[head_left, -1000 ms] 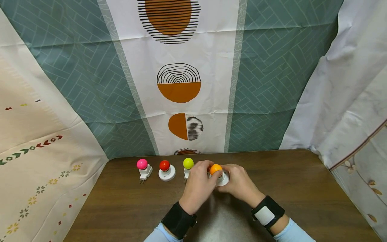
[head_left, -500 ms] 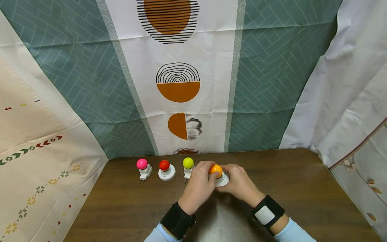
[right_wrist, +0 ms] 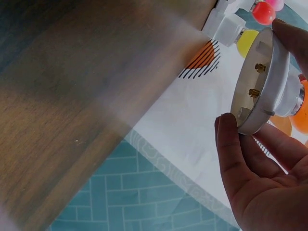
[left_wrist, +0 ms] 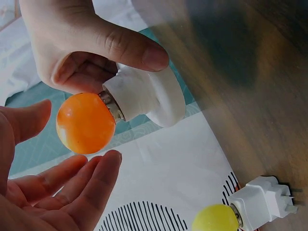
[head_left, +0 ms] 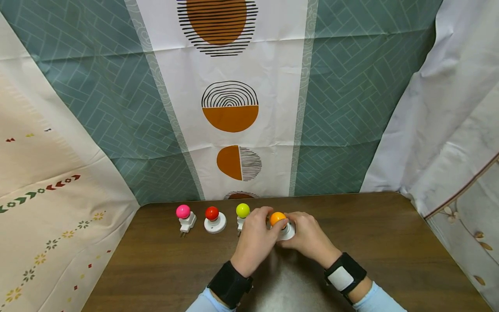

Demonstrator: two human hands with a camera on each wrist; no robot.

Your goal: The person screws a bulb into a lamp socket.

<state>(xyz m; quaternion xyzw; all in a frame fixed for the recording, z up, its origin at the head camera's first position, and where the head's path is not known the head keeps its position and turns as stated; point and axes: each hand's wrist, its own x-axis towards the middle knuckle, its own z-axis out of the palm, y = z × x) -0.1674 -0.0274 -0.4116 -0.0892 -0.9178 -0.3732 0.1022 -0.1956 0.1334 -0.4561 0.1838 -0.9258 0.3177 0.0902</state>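
Note:
My right hand (head_left: pixel 309 237) holds a round white lamp holder (right_wrist: pixel 269 91) by its rim, raised off the table and tilted. Two brass screws show on its underside in the right wrist view. An orange light bulb (left_wrist: pixel 85 123) sits in its socket, with part of the metal screw base visible. Around the bulb is my left hand (head_left: pixel 255 234), thumb on one side and fingers on the other. In the left wrist view the thumb stands apart from the glass; the fingertips (left_wrist: pixel 111 161) lie close to it, and contact cannot be told.
On the wooden table (head_left: pixel 163 264), left of my hands, stand a yellow bulb (head_left: pixel 243 210) in a white plug-in holder, a red bulb (head_left: pixel 212 213) in a round holder and a pink bulb (head_left: pixel 183 211) in a plug-in holder. A patterned cloth (head_left: pixel 273 108) hangs behind.
My left thumb and fingers have shifted slightly around the orange bulb, and the thumb now reaches farther right. My right hand keeps its hold on the lamp holder.

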